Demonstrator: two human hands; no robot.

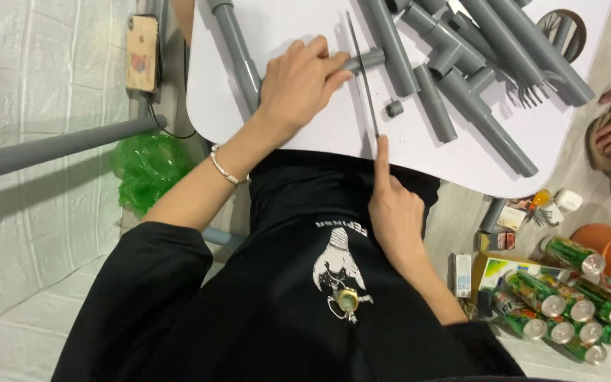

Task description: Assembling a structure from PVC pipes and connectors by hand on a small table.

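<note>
While my left hand (pixel 298 81) presses down on a short grey pipe piece (pixel 364 60), fingers curled over it and pinning it to the white table (pixel 305 131), my right hand (pixel 394 212) grips the near end of a thin saw blade (pixel 362 74), forefinger stretched along it. The blade runs away from me and crosses the pipe piece just beyond my left fingertips. A small cut-off grey ring (pixel 394 108) lies just beside the blade. Farther out, a heap of grey pipes and tee fittings (pixel 472 64) covers the table's far right. Green drink cans (pixel 567 304) lie on the floor to my right, and a phone (pixel 142 53) leans by the wall at left.
</note>
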